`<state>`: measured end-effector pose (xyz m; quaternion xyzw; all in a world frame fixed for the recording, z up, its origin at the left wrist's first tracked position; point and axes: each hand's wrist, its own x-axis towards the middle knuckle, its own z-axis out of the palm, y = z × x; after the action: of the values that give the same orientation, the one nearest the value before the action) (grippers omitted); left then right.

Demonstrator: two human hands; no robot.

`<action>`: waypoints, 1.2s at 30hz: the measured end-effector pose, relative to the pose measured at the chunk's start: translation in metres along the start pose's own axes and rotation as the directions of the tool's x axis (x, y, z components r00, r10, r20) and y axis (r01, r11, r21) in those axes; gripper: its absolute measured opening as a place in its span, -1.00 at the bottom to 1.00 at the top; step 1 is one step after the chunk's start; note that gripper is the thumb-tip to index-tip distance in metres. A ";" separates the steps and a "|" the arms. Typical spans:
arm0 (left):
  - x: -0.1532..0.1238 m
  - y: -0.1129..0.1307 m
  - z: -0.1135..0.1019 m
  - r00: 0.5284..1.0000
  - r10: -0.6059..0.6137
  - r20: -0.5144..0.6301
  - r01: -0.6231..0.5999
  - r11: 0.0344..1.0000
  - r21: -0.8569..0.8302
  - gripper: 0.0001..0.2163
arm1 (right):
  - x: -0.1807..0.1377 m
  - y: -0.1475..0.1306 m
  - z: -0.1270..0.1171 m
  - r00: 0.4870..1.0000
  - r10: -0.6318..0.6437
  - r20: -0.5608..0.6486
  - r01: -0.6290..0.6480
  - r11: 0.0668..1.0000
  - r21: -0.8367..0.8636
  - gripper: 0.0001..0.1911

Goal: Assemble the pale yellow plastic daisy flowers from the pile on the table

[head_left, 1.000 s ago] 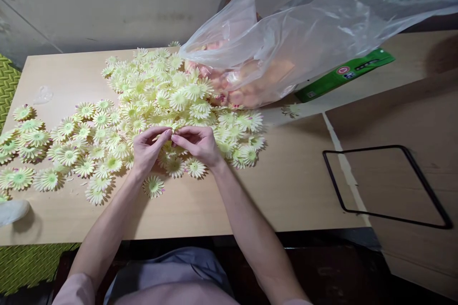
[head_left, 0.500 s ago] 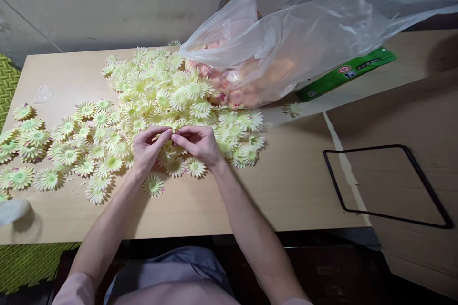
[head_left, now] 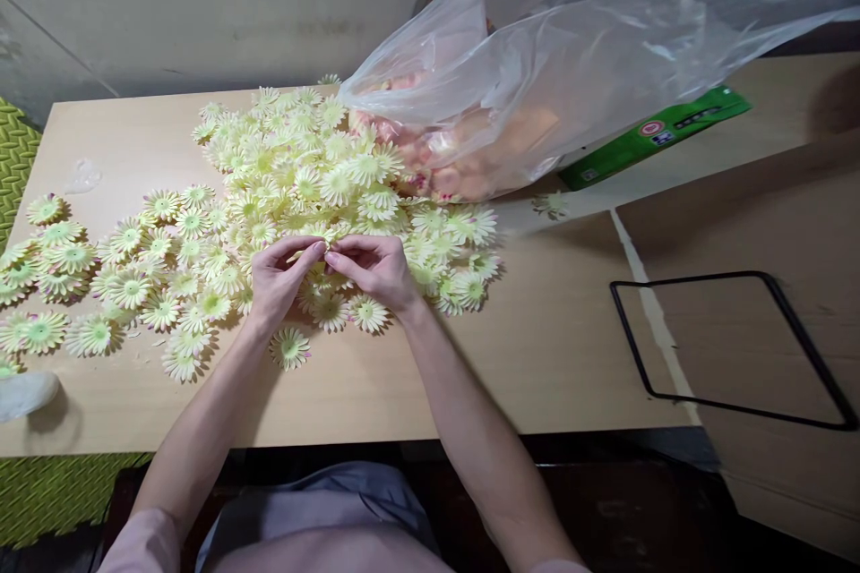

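My left hand [head_left: 279, 276] and my right hand [head_left: 376, 270] meet over the front of a heap of pale yellow artificial flowers [head_left: 339, 185]. Thumb and forefinger of each hand are pinched together, fingertips touching at the middle. Between them shows a small pale yellow flower piece [head_left: 327, 245], mostly hidden by the fingers. A single flower [head_left: 290, 348] with pinkish petal tips lies just below my left hand. More flowers [head_left: 129, 288] spread leftward over the wooden table [head_left: 376, 394].
Behind the heap, a clear plastic bag [head_left: 537, 63] holds pinkish flower pieces [head_left: 443, 157]. A green packet [head_left: 655, 136] lies beside it. On the right, a black wire frame [head_left: 732, 349] rests over cardboard [head_left: 779, 224]. A white rounded object [head_left: 27, 396] stands at the left edge.
The hands keep the same pinch in nearly the same place. The whole view has shifted very slightly; nothing else has visibly moved.
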<state>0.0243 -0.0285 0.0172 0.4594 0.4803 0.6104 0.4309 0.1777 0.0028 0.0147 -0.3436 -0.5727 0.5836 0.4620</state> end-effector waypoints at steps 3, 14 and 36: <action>0.000 0.000 0.000 1.000 -0.001 0.001 0.001 1.000 0.002 -0.87 | 0.000 0.002 -0.001 1.000 -0.009 0.006 0.009 1.000 -0.007 -0.87; -0.001 -0.003 0.001 0.997 0.004 0.072 0.000 0.999 -0.052 -0.80 | 0.002 -0.001 -0.002 0.997 -0.063 -0.038 0.061 0.997 -0.040 -0.87; -0.002 0.001 0.002 0.990 0.033 0.139 -0.047 0.994 0.095 -0.80 | 0.001 -0.001 -0.003 0.997 -0.077 -0.029 0.074 0.994 -0.086 -0.88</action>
<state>0.0269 -0.0299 0.0182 0.5302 0.4695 0.5617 0.4277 0.1800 0.0047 0.0151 -0.3504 -0.6020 0.5353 0.4778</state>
